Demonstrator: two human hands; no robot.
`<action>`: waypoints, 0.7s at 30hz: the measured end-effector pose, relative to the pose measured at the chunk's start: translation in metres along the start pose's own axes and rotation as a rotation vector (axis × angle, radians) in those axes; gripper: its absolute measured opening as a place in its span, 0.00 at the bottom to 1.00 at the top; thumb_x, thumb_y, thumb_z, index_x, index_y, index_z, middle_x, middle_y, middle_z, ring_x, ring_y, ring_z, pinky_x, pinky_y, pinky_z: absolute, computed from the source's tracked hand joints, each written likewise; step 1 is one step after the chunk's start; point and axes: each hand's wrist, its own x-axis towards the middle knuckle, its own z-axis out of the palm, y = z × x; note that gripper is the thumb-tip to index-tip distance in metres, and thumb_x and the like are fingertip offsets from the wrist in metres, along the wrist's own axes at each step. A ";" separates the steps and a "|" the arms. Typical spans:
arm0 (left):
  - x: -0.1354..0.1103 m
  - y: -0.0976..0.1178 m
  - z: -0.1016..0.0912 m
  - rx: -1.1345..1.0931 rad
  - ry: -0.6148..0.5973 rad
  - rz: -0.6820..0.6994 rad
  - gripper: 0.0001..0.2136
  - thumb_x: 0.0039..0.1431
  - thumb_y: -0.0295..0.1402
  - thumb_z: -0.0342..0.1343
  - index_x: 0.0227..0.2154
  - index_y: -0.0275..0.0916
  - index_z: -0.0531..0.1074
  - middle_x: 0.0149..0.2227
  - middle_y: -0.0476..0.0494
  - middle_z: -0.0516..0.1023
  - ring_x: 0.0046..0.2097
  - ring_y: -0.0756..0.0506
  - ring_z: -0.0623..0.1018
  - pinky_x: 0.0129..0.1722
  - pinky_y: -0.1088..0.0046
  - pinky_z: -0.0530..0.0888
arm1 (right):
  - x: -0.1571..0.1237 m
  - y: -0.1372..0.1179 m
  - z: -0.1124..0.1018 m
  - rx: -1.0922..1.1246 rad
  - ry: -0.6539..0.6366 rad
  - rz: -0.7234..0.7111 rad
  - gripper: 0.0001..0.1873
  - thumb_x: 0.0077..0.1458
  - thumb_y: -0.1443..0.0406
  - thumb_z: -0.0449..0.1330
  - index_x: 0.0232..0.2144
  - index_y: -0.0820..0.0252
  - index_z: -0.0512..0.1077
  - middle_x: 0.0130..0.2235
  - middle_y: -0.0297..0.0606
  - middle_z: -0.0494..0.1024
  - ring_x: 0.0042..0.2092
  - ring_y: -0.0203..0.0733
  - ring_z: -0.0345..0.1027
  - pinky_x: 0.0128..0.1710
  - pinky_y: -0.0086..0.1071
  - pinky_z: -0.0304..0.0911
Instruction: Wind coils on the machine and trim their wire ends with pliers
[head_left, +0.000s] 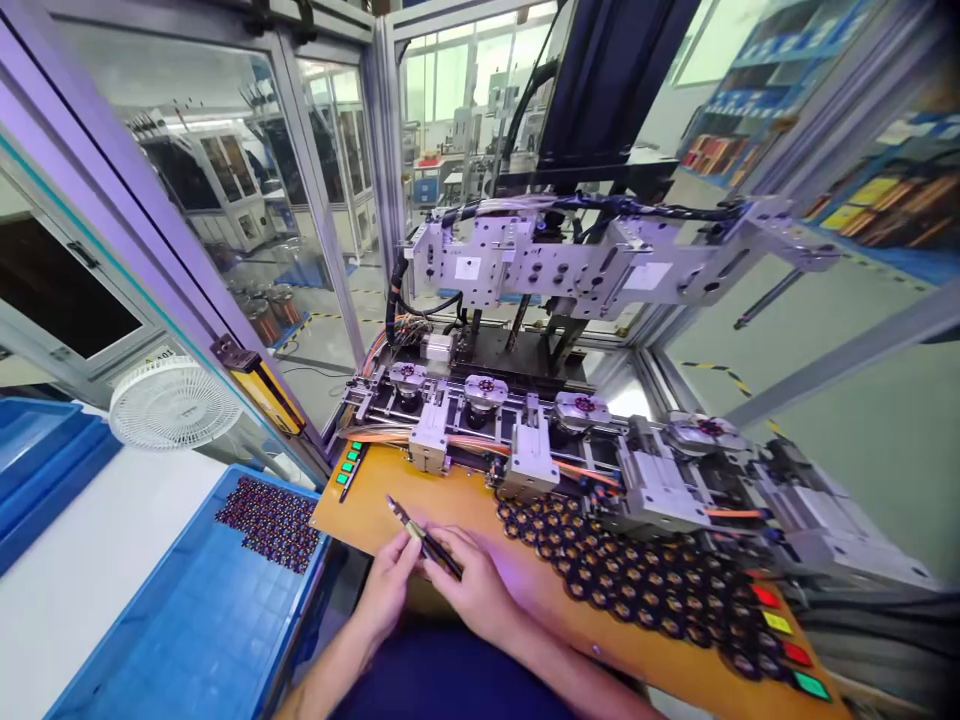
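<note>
A slim, dark, pen-like tool [438,552] slants between my hands above the orange worktop, its narrow end pointing up and left. Its exact kind is too small to make out. My right hand [474,582] is closed around the thicker lower end. With thumb and fingers, my left hand [391,572] pinches it around the middle, where a pale yellowish part shows. Right of my hands, many round dark parts with copper-coloured centres [622,570] lie in rows on the orange worktop [367,515].
Behind the worktop runs a machine with several fixtures [486,392], under a metal beam [540,260]. Green buttons [347,467] sit at left, coloured buttons [778,622] at right. A blue tray [187,600] with small dark parts [274,520] stands left, near a white fan [174,402].
</note>
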 end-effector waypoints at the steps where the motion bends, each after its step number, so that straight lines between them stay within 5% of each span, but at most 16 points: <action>1: 0.004 0.004 0.005 -0.041 0.005 0.012 0.25 0.59 0.50 0.56 0.52 0.38 0.75 0.51 0.36 0.79 0.50 0.39 0.78 0.53 0.61 0.71 | 0.000 -0.006 -0.003 0.064 -0.001 0.009 0.14 0.56 0.67 0.57 0.46 0.59 0.72 0.45 0.44 0.77 0.48 0.48 0.72 0.50 0.40 0.69; 4: 0.009 0.019 0.012 -0.130 -0.019 0.024 0.22 0.60 0.46 0.57 0.51 0.37 0.76 0.51 0.34 0.79 0.49 0.38 0.79 0.53 0.59 0.72 | 0.003 -0.018 -0.013 0.253 -0.013 0.074 0.18 0.55 0.65 0.61 0.49 0.58 0.71 0.50 0.45 0.74 0.54 0.49 0.68 0.57 0.43 0.63; 7: 0.012 0.037 0.010 -0.179 -0.088 0.031 0.18 0.58 0.44 0.59 0.47 0.38 0.78 0.50 0.34 0.79 0.51 0.37 0.78 0.54 0.57 0.71 | 0.008 -0.021 -0.018 0.472 -0.094 0.201 0.20 0.55 0.59 0.63 0.49 0.60 0.70 0.48 0.45 0.75 0.49 0.48 0.71 0.52 0.42 0.67; 11: 0.019 0.055 0.009 -0.199 -0.216 0.042 0.18 0.54 0.44 0.63 0.42 0.38 0.80 0.49 0.34 0.80 0.52 0.34 0.77 0.55 0.53 0.70 | 0.016 -0.014 -0.022 0.816 -0.381 0.356 0.32 0.58 0.42 0.54 0.41 0.67 0.71 0.32 0.45 0.76 0.30 0.42 0.73 0.33 0.37 0.70; 14: 0.025 0.061 0.013 -0.182 -0.317 0.053 0.21 0.51 0.49 0.63 0.42 0.38 0.80 0.46 0.34 0.81 0.50 0.33 0.78 0.54 0.50 0.71 | 0.026 -0.011 -0.031 1.049 -0.622 0.417 0.44 0.51 0.32 0.44 0.39 0.67 0.69 0.29 0.47 0.75 0.28 0.44 0.72 0.32 0.41 0.70; 17: 0.032 0.066 0.017 -0.122 -0.385 0.083 0.28 0.50 0.56 0.60 0.44 0.38 0.79 0.44 0.33 0.81 0.47 0.33 0.80 0.51 0.48 0.73 | 0.037 -0.014 -0.041 1.202 -0.752 0.452 0.45 0.47 0.30 0.46 0.43 0.65 0.67 0.33 0.49 0.75 0.32 0.47 0.73 0.33 0.41 0.69; 21: 0.043 0.073 0.007 0.076 -0.403 0.140 0.33 0.52 0.60 0.54 0.49 0.37 0.77 0.43 0.33 0.81 0.45 0.33 0.81 0.48 0.50 0.75 | 0.045 -0.019 -0.044 1.284 -0.727 0.479 0.41 0.49 0.34 0.51 0.42 0.65 0.67 0.33 0.44 0.72 0.28 0.41 0.68 0.27 0.33 0.64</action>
